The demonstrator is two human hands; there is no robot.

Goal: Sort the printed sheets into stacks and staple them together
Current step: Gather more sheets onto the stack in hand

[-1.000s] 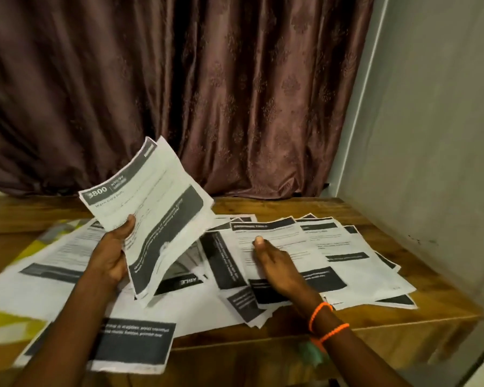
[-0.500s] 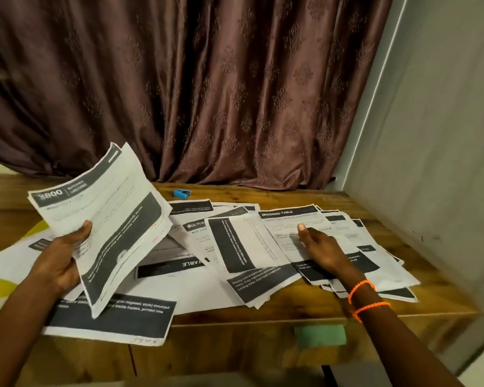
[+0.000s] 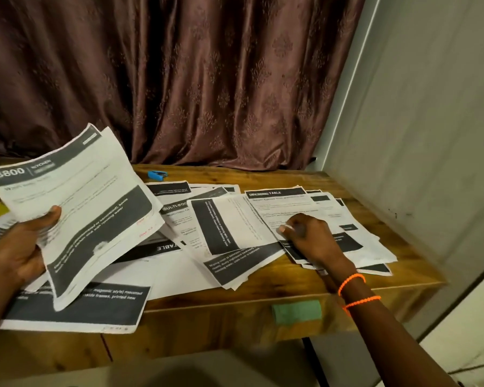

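left hand (image 3: 17, 247): grips the held sheaf (image 3: 76, 216) raised over the table (image 3: 305, 177), thumb on top.
loose sheets (image 3: 229, 236): fanned mid-table; match headers before lifting.
right hand (image 3: 308, 238): fingers curled, pressing the "Dressing Table" stack (image 3: 299, 208); square edges.
stapler (image 3: 157, 174): far edge, untouched.

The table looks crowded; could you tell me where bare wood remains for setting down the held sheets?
Bare wood shows behind the sheets around the blue stapler, and in the table's far right corner by the wall. The middle and left are covered.
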